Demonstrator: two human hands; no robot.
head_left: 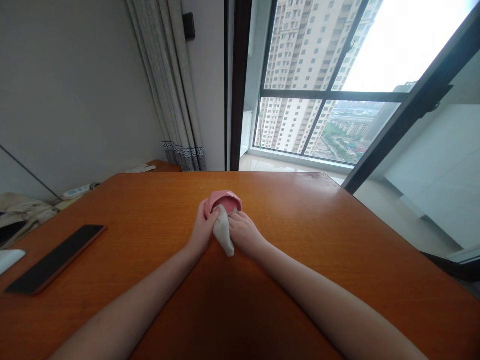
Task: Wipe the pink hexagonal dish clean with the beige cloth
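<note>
A pink faceted bowl (225, 196) is tilted so that its opening faces me, above the middle of the wooden table. My left hand (202, 225) is closed round its left side, with the thumb over the near rim. A whitish cloth (224, 233) hangs out over that rim, its loose end pointing down towards me. At the bowl's near right side, my right hand (245, 231) has its fingers pressed together on the cloth; their tips are partly hidden at the rim.
On the brown table (157, 205) a dark, flat, long object (56, 260) lies at the left, beside a white item (10, 259) at the edge. Fabric (22, 212) is heaped beyond the left edge. A curtain (176, 90) and a large window (318, 95) are behind.
</note>
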